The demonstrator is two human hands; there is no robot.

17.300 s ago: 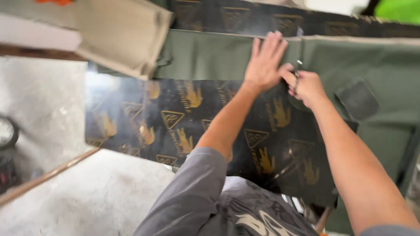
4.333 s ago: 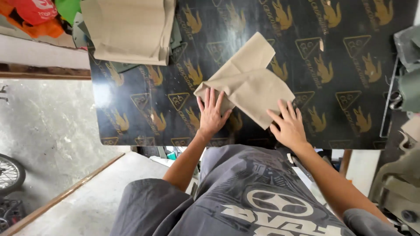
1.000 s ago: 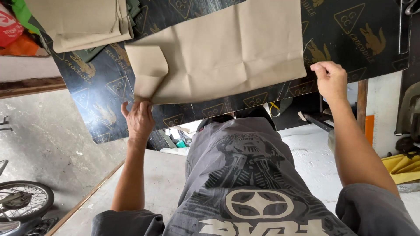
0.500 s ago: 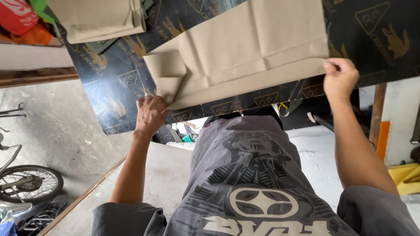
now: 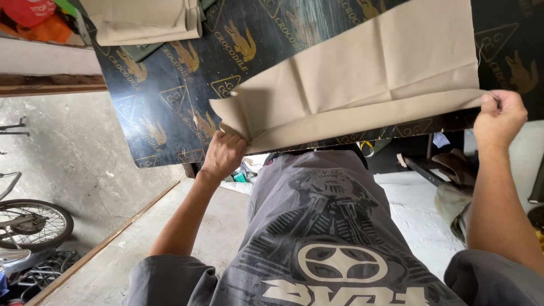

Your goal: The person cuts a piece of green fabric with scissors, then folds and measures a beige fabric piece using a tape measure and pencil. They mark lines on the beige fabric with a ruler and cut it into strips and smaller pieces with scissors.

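Holding a sheet of beige woven fabric [image 5: 368, 79] by its near folded edge, we list the following.

Item one: the fabric. Matte, tan, creased in several soft ridges, folded double along the edge nearest us. It lies across the near part of the work table [image 5: 170, 113], with the fold overhanging the table's front edge between our hands.

Item two: left hand [image 5: 224, 154]. Fingers curled and closed on the left corner of the fold, pinching the layers from below; the corner bunches into a small peak above the knuckles.

Item three: right hand [image 5: 498, 119]. Fingers closed narrowly on the right end of the fold, thumb on top, with a loose thread showing just beside it.

Item four: the table surface. Black, glossy sheet material printed with repeating gold animal figures and triangle marks; rectangular, its left corner jutting over the floor.

Item five: a stack of folded beige cloth [image 5: 144, 20], same colour, resting on the far left of the table, well apart from the held sheet.

Item six: a red and orange bundle [image 5: 34, 17] at the far left edge, possibly bags or cloth; we cannot tell.

Item seven: a spoked bicycle wheel [image 5: 31, 226] on the grey concrete floor [image 5: 73, 147], lower left.
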